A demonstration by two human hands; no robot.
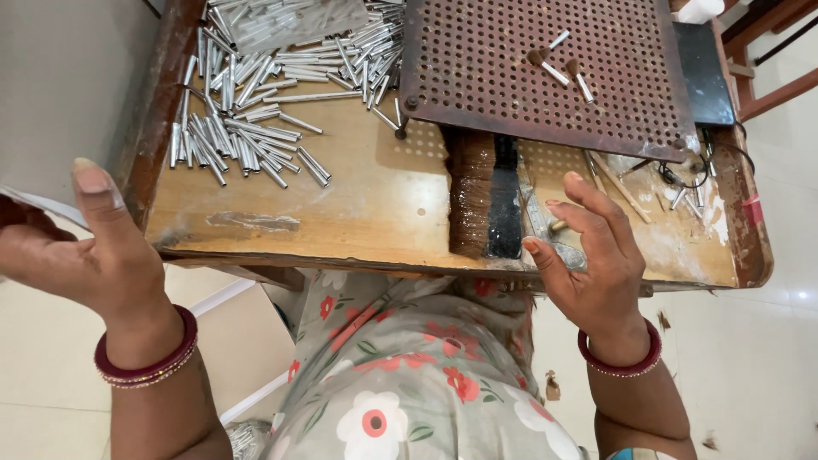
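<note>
My left hand (pixel 81 251) is raised at the left edge of the wooden workbench (pixel 358 213), thumb up and palm showing, with a thin white sheet edge (pixel 38 207) beside it; whether it grips the sheet is unclear. My right hand (pixel 592 255) hovers with fingers spread over the bench's front right, just right of a strip of brown and black bristles (pixel 481 200). It holds nothing. A small brass piece (pixel 558 226) lies by its fingertips.
Several silver metal tubes (pixel 247 111) lie heaped at the bench's back left. A rusty perforated plate (pixel 545 68) stands at the back right with three small brushes (pixel 558 68) on it. Wires and sticks (pixel 682 183) clutter the right edge.
</note>
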